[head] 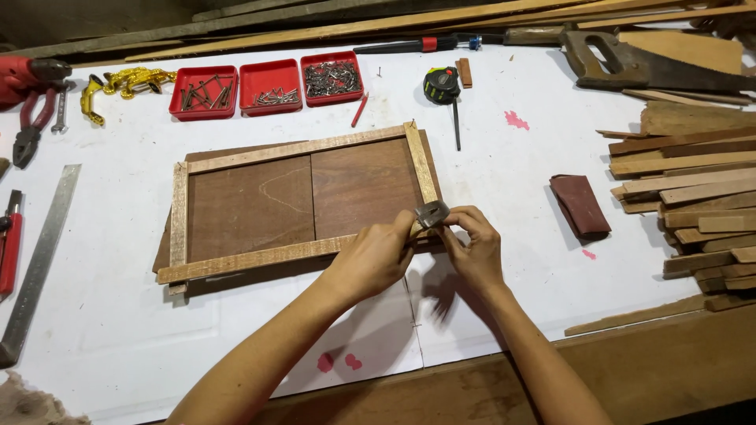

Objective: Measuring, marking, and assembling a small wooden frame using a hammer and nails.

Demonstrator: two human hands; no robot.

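A: How far along is the wooden frame [299, 201]?

B: Four strips are lying framed mid-desk. Both hands, left hand [374, 256] and right hand [472, 248], are pinching a small metal piece [431, 213] at its near-right corner; joints' fixing unclear.

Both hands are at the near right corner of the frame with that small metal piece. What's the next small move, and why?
Probably press the metal piece flat onto the frame's corner joint and square it. Left hand and right hand both pinch it there, and it looks tilted, not yet seated on the strips.
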